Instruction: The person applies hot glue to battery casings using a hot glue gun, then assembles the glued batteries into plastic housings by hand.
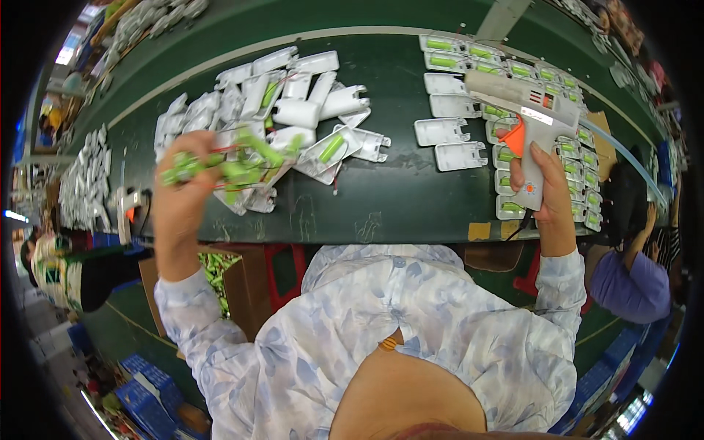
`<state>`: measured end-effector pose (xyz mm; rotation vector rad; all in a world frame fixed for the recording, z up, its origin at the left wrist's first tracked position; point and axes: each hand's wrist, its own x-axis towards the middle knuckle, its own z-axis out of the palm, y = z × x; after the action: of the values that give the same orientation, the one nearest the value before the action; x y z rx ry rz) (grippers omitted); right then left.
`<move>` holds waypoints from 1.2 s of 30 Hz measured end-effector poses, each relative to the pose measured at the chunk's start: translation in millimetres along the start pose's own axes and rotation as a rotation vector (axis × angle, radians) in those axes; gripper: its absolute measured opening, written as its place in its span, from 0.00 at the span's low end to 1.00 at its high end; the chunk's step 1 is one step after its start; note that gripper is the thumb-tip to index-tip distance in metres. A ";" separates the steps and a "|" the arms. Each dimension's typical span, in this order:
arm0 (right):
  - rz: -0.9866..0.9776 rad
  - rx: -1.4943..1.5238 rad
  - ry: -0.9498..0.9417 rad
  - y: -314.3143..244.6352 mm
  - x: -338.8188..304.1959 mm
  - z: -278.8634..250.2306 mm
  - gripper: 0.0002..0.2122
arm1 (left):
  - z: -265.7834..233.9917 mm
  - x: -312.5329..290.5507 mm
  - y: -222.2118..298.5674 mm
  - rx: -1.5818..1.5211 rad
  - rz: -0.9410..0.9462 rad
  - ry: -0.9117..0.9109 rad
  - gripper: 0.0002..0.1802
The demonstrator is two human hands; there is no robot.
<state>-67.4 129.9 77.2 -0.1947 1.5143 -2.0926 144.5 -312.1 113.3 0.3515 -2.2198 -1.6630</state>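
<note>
My left hand (pixel 182 202) is closed around a bunch of green battery cells (pixel 253 158) with thin red wires, blurred a little by motion. The bunch hangs over the near left part of a heap of white plastic casings (pixel 297 113). My right hand (pixel 555 196) grips the handle of a grey hot glue gun (pixel 539 125), fingers by its orange trigger (pixel 516 136). Its pale nozzle points left, above rows of white casing halves (pixel 449 132). Many casings at the right have a green cell (pixel 506 155) in them, partly behind the gun and my hand.
A dark green worktable (pixel 396 194) lies before me. At its left edge rests another glue gun (pixel 130 213). Below stands a cardboard box (pixel 246 286) of green cells. More white casings (pixel 86 183) are piled far left. Other people are at both sides, one in a purple top (pixel 632 282).
</note>
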 end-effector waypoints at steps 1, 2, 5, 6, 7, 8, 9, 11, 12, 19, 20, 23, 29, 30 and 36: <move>0.001 -0.009 -0.008 -0.7 -0.1 0.5 0.21 | 25.0 18.2 -2.0 -0.065 0.032 -0.145 0.09; 0.004 -0.018 -0.017 -0.6 0.2 0.9 0.21 | 44.6 34.5 -9.6 -0.007 0.067 -0.241 0.10; 0.012 -0.012 0.001 -3.1 2.7 5.1 0.22 | 88.7 70.0 -0.5 0.227 0.025 -0.478 0.15; 0.018 -0.011 -0.001 -4.1 3.6 6.3 0.22 | 98.4 82.5 -5.4 0.316 0.138 -0.439 0.19; 0.015 -0.020 0.013 -5.5 4.9 6.6 0.22 | 103.3 99.0 -16.0 0.389 0.214 -0.422 0.20; 0.017 -0.017 0.022 -5.9 6.6 5.6 0.22 | 106.8 115.5 -25.4 0.462 0.288 -0.400 0.21; 0.023 -0.042 0.039 -6.7 6.6 4.1 0.23 | 111.5 131.2 -29.6 0.473 0.275 -0.401 0.25; 0.031 -0.065 0.066 -6.7 7.6 1.4 0.24 | 125.4 149.6 -30.8 0.493 0.329 -0.343 0.27; 0.033 -0.067 0.085 -6.2 8.5 0.5 0.24 | 129.0 156.4 -26.4 0.465 0.226 -0.365 0.29; 0.000 -0.059 0.151 -3.7 9.6 2.8 0.24 | 120.8 197.9 -30.5 0.403 0.200 -0.431 0.09; 0.003 -0.058 0.155 -3.9 9.9 2.6 0.24 | 124.2 198.5 -26.0 0.402 0.198 -0.436 0.09; -0.009 -0.034 0.135 -4.4 8.2 3.1 0.22 | 143.4 198.6 -20.7 0.504 0.319 -0.512 0.06; -0.005 -0.058 0.168 -5.3 1.1 8.9 0.20 | 181.7 199.2 -53.8 0.971 0.658 -0.655 0.15; -0.007 -0.072 0.164 -4.8 -1.0 8.2 0.20 | 186.4 200.8 -56.8 0.964 0.664 -0.658 0.15; 0.005 -0.149 0.239 -3.8 -17.0 9.1 0.20 | 187.7 192.5 -49.1 0.620 0.420 -0.629 0.10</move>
<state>-50.5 131.7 87.2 0.0061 1.8109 -2.0581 -108.8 -238.0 42.4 -0.5484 -2.9653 -0.9040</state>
